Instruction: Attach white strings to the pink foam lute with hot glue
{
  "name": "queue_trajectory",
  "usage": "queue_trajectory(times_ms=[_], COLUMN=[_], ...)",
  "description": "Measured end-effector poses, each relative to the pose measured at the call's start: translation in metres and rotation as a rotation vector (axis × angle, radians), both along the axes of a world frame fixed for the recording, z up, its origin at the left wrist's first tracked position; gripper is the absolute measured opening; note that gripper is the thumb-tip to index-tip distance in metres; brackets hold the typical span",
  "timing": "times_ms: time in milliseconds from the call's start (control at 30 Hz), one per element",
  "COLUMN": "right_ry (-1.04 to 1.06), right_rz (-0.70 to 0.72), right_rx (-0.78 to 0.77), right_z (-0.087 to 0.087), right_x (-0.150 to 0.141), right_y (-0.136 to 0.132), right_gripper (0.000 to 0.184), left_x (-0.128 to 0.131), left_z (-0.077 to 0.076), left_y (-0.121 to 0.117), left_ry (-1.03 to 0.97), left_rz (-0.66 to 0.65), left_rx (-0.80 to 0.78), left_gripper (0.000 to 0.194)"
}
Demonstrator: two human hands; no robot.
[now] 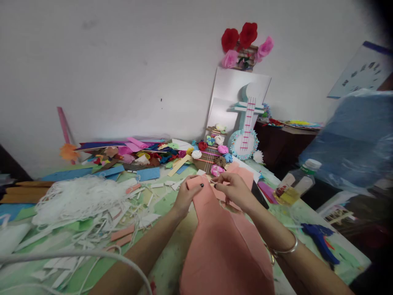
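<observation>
In front of me stands a salmon-pink, instrument-shaped craft piece [221, 246], with a wide rounded body and a narrow neck, covered in paper or thin foam. My left hand [185, 197] is closed around the top of the neck, thumb pressed on its front face. At the neck's right edge, my right hand [236, 191] has its fingers drawn together in a pinch; what lies between the fingertips is too small to make out. A loose-looking pink strip runs along the right side below that hand. More pink sheet [244, 174] shows just behind it.
White string [80, 198] is heaped at left among paper scraps. A blue glue gun [321, 241] and a bottle of yellow liquid [296, 184] are at right. Finished paper instruments [245, 143] lean on the wall. A white cable [76, 254] crosses the lower left.
</observation>
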State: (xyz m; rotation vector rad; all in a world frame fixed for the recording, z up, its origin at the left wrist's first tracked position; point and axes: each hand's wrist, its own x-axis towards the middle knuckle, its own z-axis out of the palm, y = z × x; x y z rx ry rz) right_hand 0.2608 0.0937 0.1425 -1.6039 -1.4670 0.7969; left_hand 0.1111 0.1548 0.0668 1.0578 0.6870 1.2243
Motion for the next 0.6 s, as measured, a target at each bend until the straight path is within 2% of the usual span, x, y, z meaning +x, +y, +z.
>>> queue_trajectory(times_ms=[167,233,367,600], right_ry=[-0.007,-0.011,-0.001,0.069], right_rz=[0.008,0.011,0.011,-0.002], right_rx=[0.045,0.055,0.067,0.061], right_z=[0.000,0.000,-0.002,-0.009], right_x=[-0.005,-0.007,-0.008,-0.008], right_y=[-0.007,-0.009,-0.011,-0.012], right_gripper=[0.011,0.012,0.009,0.009], left_x=[-0.002,-0.002,-0.002,0.001], left_z=[-0.001,-0.001,0.000,-0.002], left_y=[0.000,-0.001,-0.001,-0.001], left_ry=[0.040,0.036,-0.025,-0.081], left_rz=[0.000,-0.010,-0.017,-0.029], left_rx=[0.063,0.071,0.052,-0.124], left_gripper=[0.062,0.063,0.052,0.031])
